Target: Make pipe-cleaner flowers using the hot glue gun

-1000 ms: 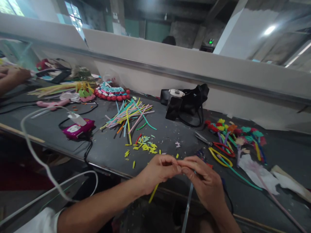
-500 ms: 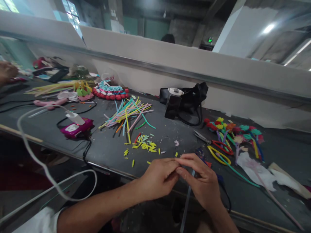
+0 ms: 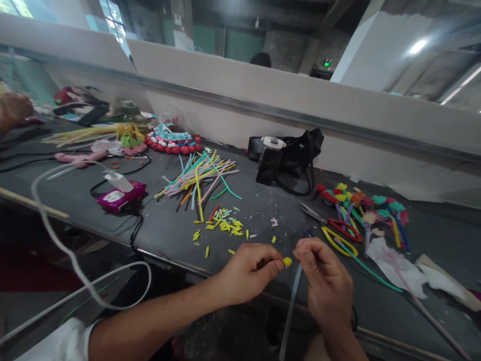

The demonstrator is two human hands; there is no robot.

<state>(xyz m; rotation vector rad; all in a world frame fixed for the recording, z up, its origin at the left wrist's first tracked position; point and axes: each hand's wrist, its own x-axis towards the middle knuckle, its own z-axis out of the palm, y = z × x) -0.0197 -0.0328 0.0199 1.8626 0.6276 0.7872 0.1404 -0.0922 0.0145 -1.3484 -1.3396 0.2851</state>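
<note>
My left hand point(image 3: 248, 273) is closed in a pinch on a small yellow rolled piece point(image 3: 287, 261) at its fingertips. My right hand point(image 3: 326, 281) is closed round the top of a pale blue-grey strip point(image 3: 290, 315) that hangs down past the dark table's point(image 3: 169, 230) front edge. The two hands sit a little apart at the near edge. Just beyond them lie yellow cut scraps point(image 3: 225, 228) and a fanned pile of coloured strips point(image 3: 199, 176).
Red-handled scissors point(image 3: 332, 224) and a bunch of finished coloured flowers point(image 3: 364, 208) lie to the right. A black bag point(image 3: 289, 158) stands behind. A pink device point(image 3: 120, 196) with cables, a pink glue gun point(image 3: 77, 159) and a red-and-blue wreath point(image 3: 171, 142) are left. Another person's hand point(image 3: 13, 109) is far left.
My hands were pressed together working the piece; now they have drawn apart, and the yellow rolled piece shows at my left fingertips.
</note>
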